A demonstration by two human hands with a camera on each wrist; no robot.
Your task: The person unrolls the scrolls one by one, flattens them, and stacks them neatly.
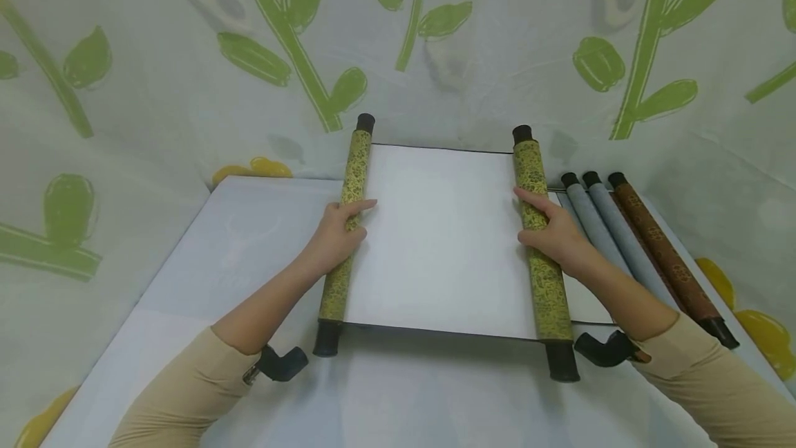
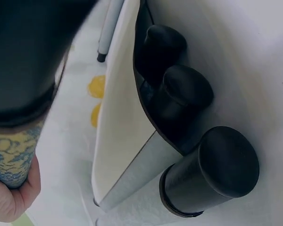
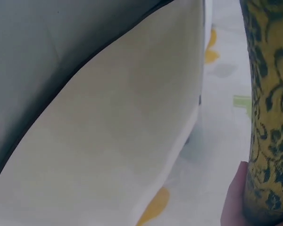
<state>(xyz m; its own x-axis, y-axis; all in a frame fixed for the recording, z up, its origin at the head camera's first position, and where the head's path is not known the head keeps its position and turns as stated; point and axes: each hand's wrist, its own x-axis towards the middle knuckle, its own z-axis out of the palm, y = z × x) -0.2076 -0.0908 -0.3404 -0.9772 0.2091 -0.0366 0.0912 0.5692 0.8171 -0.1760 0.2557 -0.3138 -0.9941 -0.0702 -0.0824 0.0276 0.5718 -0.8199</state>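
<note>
A partly unrolled hanging scroll is stretched between two yellow-green patterned rolls with black end knobs, its blank white sheet facing up. My left hand grips the left roll near its middle, thumb and forefinger on the inner side. On the other side my right hand holds the right roll in the same way. The scroll's lower edge appears raised off the table. In the left wrist view, the roll's patterned cover shows above part of a hand; the right wrist view has the other patterned roll close up.
Two grey rolls and a brown patterned roll lie on the white table at the right, beside another pale sheet partly behind my right arm. A flower-printed cloth hangs behind. Black wrist mounts stick out below both sleeves.
</note>
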